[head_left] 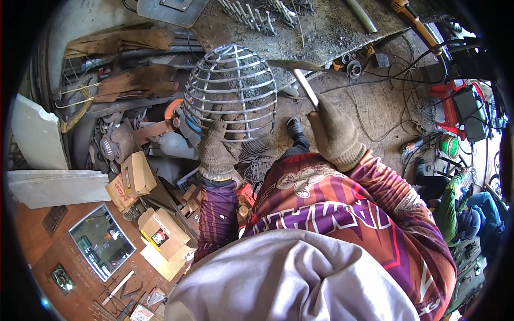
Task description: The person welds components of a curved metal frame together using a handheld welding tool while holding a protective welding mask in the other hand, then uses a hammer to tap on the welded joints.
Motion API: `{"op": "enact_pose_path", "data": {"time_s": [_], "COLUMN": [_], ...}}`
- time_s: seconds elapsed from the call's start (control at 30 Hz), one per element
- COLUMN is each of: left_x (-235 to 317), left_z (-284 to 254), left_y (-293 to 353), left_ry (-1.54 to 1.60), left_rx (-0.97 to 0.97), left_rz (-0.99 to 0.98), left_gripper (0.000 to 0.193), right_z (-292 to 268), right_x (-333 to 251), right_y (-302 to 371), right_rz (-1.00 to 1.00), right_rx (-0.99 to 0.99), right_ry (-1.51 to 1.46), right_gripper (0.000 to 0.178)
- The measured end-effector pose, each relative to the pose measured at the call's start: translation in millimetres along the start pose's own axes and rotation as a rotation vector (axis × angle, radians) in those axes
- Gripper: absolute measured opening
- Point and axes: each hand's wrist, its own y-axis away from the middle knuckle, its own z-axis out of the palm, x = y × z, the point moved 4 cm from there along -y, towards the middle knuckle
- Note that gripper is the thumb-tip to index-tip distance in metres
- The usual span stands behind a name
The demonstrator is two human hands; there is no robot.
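A domed cage of welded metal bars [240, 88] is held up in front of me, beside the workbench edge. My left hand [218, 152], in a grey-brown knit glove, is closed on its lower left bars. My right hand [337, 134], gloved the same way, is wrapped round the metal handle of a chipping hammer [305, 88]. The hammer's long dark head lies just right of the cage's upper right side; whether the two touch, I cannot tell. Part of the left fingers shows through the bars.
A gritty workbench [332, 37] bears several short metal rods [251, 16]. An angle grinder [184, 122] and a grey cylinder [174, 146] lie left of the cage. Cardboard boxes [160, 235] stand lower left. Cables [369, 128] cross the floor; a person in green [452, 208] crouches at right.
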Motion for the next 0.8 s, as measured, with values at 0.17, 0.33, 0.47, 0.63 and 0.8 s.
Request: {"op": "enact_pose_path", "data": {"time_s": [0.17,0.33,0.47,0.63,0.8], "left_x": [0,0,-1,-3,-1], "left_z": [-1,-5,-6,-16,-17], "left_y": [4,3,2,4,4], "left_ry": [-0.003,-0.067,-0.057,0.008,-0.015], "left_rx": [0.01,0.002,0.016,0.003,0.002], "left_rz": [-0.019,-0.007,-0.017,-0.019,-0.033], "left_gripper": [0.041,0.04,0.039,0.042,0.042], "right_z": [1,-11,0,-10,-14], "right_x": [0,-13,-2,-9,-13], "right_y": [-2,-8,-3,-7,-16], "right_rz": [0.01,-0.008,-0.01,0.035,-0.012], "right_rx": [-0.016,0.036,0.001,-0.02,0.011], "right_ry": [0.029,-0.064,0.033,0.016,-0.096], "right_gripper": [0.041,0.041,0.04,0.04,0.04]}}
